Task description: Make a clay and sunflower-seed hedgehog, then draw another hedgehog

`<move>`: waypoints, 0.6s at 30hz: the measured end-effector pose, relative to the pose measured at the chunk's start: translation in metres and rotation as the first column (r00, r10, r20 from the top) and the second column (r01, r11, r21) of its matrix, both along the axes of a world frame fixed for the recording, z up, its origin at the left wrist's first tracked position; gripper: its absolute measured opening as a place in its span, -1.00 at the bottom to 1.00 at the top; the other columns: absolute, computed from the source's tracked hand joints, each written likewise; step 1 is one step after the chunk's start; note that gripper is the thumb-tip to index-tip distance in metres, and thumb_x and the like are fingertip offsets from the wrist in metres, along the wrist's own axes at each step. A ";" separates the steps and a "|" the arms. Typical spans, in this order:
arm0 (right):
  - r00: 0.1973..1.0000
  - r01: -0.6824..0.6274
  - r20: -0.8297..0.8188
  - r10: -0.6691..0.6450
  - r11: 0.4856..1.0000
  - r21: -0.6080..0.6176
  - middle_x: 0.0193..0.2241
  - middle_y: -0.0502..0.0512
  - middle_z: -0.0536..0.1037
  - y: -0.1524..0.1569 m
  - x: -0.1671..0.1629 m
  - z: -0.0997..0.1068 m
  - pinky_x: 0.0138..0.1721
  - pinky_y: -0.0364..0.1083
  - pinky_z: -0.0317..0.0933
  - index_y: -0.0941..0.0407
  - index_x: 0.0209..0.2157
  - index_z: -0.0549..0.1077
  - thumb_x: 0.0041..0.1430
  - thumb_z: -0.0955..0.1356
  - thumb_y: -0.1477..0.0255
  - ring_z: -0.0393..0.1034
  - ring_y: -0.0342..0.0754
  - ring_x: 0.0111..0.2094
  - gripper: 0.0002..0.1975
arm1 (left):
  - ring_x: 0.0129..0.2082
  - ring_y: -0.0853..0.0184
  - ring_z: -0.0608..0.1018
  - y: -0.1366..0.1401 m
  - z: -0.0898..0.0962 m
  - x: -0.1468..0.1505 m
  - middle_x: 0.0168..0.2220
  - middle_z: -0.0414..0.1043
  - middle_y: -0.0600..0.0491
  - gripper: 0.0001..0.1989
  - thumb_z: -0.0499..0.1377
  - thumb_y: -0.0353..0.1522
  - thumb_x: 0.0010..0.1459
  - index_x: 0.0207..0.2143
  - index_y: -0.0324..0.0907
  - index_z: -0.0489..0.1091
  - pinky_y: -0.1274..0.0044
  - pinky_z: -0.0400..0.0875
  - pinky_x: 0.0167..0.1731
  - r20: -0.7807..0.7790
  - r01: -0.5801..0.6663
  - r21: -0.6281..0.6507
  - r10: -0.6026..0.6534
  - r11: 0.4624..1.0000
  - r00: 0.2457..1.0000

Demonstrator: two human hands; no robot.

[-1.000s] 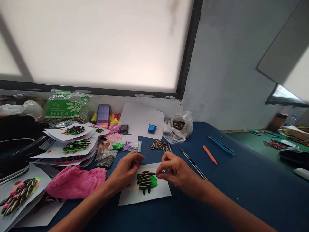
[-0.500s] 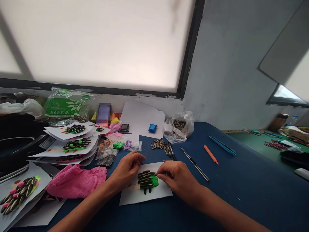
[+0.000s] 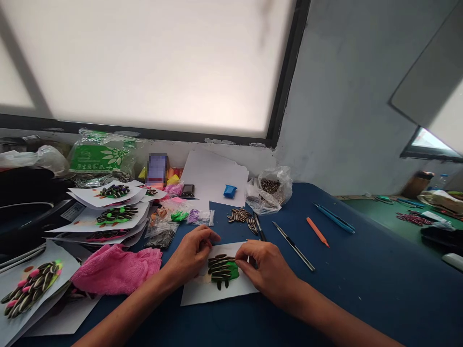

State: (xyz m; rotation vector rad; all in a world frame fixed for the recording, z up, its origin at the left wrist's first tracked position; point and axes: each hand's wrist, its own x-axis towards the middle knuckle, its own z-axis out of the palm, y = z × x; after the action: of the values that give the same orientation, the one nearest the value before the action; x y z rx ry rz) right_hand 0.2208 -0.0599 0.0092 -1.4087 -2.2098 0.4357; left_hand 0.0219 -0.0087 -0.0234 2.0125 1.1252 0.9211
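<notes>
A sheet of white paper (image 3: 197, 297) lies in front of me, with a patch of green clay (image 3: 233, 272) on it. Striped sunflower seeds (image 3: 220, 270) cover the clay's left part in overlapping rows, and two more stick out below. My right hand (image 3: 262, 262) is closed in a pinch at the clay's upper right edge, on a sunflower seed mostly hidden by the fingertips. Resting over the paper's upper left, my left hand (image 3: 195, 250) is loosely curled, thumb and forefinger apart, with nothing visible in it.
Loose seeds (image 3: 239, 216) lie beyond the paper, near a plastic bag of seeds (image 3: 269, 188). A craft knife (image 3: 293, 246), an orange pen (image 3: 317, 231) and blue tweezers (image 3: 333, 218) are to the right. At left are a pink cloth (image 3: 117, 271) and stacked seed pictures (image 3: 72, 224).
Both hands stay almost in place, the right fingertips still at the clay's upper right edge. The whole view has shifted very slightly.
</notes>
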 end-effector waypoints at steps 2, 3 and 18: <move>1.000 0.008 -0.019 -0.008 1.000 -0.017 -0.45 0.02 0.54 0.000 -0.001 0.001 -0.38 -0.19 0.15 0.13 -0.46 0.51 0.13 0.35 0.59 0.37 -0.13 -0.43 -0.86 | -0.55 0.45 0.33 0.000 -0.001 0.000 -0.34 0.32 0.05 -0.75 -0.03 -0.43 0.05 -0.35 -0.19 0.44 0.63 0.26 -0.61 0.012 0.003 -0.018 -0.003 1.000 1.000; 1.000 0.012 -0.028 -0.012 1.000 -0.024 -0.46 0.01 0.54 0.000 -0.002 0.001 -0.39 -0.19 0.14 0.13 -0.46 0.51 0.12 0.35 0.59 0.37 -0.13 -0.44 -0.86 | -0.57 0.46 0.32 0.000 -0.001 0.000 -0.33 0.31 0.05 -0.75 -0.03 -0.42 0.06 -0.34 -0.19 0.44 0.64 0.25 -0.64 0.018 0.005 -0.032 -0.005 0.999 1.000; 0.996 0.009 -0.085 -0.012 0.999 -0.038 -0.51 -0.04 0.52 -0.001 -0.003 -0.004 -0.42 -0.21 0.10 0.12 -0.49 0.49 0.10 0.34 0.59 0.34 -0.17 -0.48 -0.85 | -0.53 0.45 0.34 0.000 0.000 0.000 -0.32 0.33 0.05 -0.73 -0.03 -0.46 0.02 -0.38 -0.18 0.47 0.63 0.26 -0.57 0.007 0.015 -0.006 -0.015 1.000 1.000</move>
State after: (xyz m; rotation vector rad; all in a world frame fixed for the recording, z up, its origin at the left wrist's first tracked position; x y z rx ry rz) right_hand 0.2176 -0.0606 0.0052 -1.3940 -2.1355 0.5264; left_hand 0.0214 -0.0083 -0.0239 2.0090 1.1067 0.9150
